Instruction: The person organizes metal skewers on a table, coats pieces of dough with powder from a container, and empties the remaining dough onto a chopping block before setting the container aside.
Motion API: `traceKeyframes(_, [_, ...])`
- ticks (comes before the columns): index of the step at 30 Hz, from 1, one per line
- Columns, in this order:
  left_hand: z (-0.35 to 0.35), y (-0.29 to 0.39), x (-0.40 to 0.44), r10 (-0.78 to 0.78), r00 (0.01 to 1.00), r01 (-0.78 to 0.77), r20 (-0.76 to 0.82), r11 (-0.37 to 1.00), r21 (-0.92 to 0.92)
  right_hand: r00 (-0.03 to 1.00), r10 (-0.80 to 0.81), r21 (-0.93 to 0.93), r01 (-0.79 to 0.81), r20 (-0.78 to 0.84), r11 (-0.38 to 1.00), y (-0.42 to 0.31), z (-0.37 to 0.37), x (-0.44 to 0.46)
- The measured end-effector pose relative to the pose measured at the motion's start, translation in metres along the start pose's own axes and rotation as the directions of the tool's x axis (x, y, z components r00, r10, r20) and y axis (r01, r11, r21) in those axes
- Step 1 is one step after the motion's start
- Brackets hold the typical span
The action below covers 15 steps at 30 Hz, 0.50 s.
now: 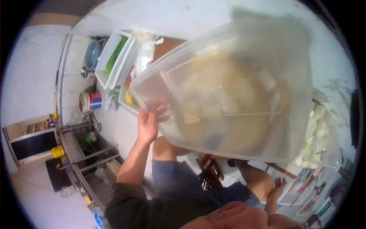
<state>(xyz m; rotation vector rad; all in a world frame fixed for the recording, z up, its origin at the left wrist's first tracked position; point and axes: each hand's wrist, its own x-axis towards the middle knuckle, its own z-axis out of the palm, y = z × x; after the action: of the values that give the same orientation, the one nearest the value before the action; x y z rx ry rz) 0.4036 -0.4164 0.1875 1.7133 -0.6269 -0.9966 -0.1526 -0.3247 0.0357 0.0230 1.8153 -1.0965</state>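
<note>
A large translucent plastic tub (pixel 244 149) fills the middle of the view, tilted and partly blurred. My left hand (pixel 148 121) grips its left edge, the fingers showing through the clear wall. Pale yellowish and brown shapes appear through the plastic; whether they lie inside or behind it I cannot tell. Down by my right knee is my right hand (pixel 275 189), its fingers apart and nothing seen in them. Near it lie wrapped packs with long thin items (pixel 303 179).
White bins (pixel 102 70) with long green stalks (pixel 116 57) stand at upper left. Beside them are a white-red-blue bucket (pixel 90 102) and a blue basin (pixel 92 55). A metal rack (pixel 78 152) is at left. At right lies a clear bag of white pieces (pixel 316 131).
</note>
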Motion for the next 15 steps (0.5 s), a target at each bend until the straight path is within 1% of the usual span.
traceKeyframes(1, [0.002, 0.001, 0.007, 0.015, 1.000, -0.015, 0.008, 1.000, 0.009, 0.996, 0.091, 0.073, -0.089, -0.026, 0.993, 0.010, -0.009, 0.002])
traceKeyframes(3, [0.014, -0.006, 0.020, 0.062, 0.998, -0.062, 0.008, 0.998, -0.024, 0.980, 0.195, 0.138, -0.190, -0.027, 0.972, 0.040, -0.022, 0.008])
traceKeyframes(5, [0.032, -0.004, 0.032, 0.114, 0.993, -0.113, 0.017, 0.992, -0.056, 0.972, 0.234, 0.149, -0.230, -0.011, 0.962, 0.064, -0.021, 0.010])
traceKeyframes(8, [0.065, 0.010, 0.043, 0.125, 0.991, -0.124, 0.042, 0.992, -0.028, 0.966, 0.258, 0.169, -0.253, -0.010, 0.953, 0.086, -0.022, 0.013])
traceKeyframes(9, [0.073, 0.016, 0.048, 0.120, 0.990, -0.119, 0.074, 0.993, -0.025, 0.963, 0.270, 0.177, -0.263, -0.013, 0.948, 0.091, -0.025, 0.011])
traceKeyframes(11, [0.086, 0.025, 0.051, 0.091, 0.987, -0.089, 0.133, 0.996, -0.021, 0.959, 0.282, 0.176, -0.275, -0.014, 0.945, 0.099, -0.028, 0.009])
traceKeyframes(15, [0.102, 0.035, 0.056, 0.117, 0.980, -0.123, 0.163, 0.992, 0.027, 0.956, 0.294, 0.168, -0.287, -0.016, 0.943, 0.113, -0.032, 0.001])
